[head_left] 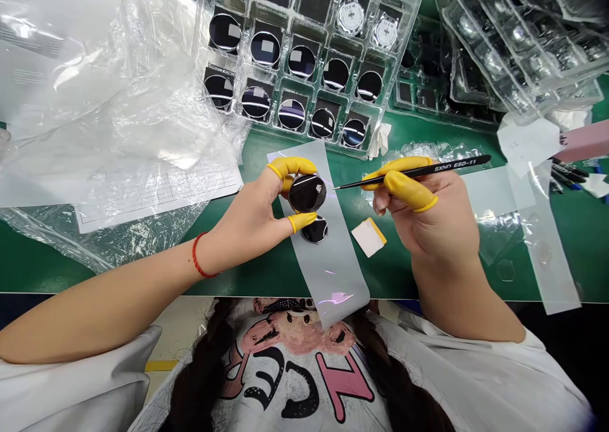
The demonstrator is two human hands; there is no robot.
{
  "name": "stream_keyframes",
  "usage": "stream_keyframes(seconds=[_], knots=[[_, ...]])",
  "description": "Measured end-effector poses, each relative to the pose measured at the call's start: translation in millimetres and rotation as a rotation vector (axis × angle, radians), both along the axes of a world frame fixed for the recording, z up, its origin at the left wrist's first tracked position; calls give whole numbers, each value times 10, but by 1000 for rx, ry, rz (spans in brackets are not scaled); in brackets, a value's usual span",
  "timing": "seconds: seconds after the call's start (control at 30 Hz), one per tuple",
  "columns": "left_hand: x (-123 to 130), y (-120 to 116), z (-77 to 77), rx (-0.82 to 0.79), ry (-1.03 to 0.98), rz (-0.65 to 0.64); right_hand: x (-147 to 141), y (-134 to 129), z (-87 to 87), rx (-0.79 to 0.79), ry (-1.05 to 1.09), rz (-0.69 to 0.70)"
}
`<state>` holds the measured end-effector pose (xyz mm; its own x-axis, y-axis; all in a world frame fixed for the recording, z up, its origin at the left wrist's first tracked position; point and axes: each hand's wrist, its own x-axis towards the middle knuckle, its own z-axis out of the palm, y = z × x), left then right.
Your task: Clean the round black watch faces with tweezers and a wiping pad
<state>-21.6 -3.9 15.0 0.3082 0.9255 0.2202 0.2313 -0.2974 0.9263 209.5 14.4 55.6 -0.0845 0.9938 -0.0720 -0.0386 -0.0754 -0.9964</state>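
Between yellow-cotted thumb and fingers, my left hand (257,213) grips a round black watch face (304,195) by its edge. A second dark round watch face (316,230) lies just below it on a strip of translucent film (333,254). My right hand (428,203), also with yellow finger cots, pinches black tweezers (428,170) marked ESD-11. Their fine tip points left, close to the right edge of the held watch face; whether it touches, I cannot tell. Below the tweezers, a small white pad with a yellow edge (369,238) rests on the green table.
A clear compartment tray (290,19) of watch faces stands behind my hands. Stacked clear trays (523,45) are at the back right. Plastic bags (118,89) and a printed sheet (162,197) cover the left. Film strips (547,248) and a pink object (587,141) lie right.
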Motion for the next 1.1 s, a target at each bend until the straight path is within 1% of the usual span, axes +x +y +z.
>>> stream_keyframes(seconds=[0.13, 0.37, 0.77, 0.9, 1.03, 1.1], knots=[[-3, -1, 12, 3, 8, 5, 7, 1, -6, 3, -28, -7], [-5, -3, 21, 11, 9, 2, 8, 11, -21, -14, 51, 2], [-8, -15, 8, 13, 4, 10, 19, 29, -32, 20, 18, 16], [-3, -21, 10, -2, 2, 12, 42, 6, -61, 73, -47, 21], [-22, 17, 29, -19, 33, 12, 53, -12, -54, 195, -71, -77], [-38, 58, 16, -23, 130, 1, 54, 2, -39, 237, -49, -123]])
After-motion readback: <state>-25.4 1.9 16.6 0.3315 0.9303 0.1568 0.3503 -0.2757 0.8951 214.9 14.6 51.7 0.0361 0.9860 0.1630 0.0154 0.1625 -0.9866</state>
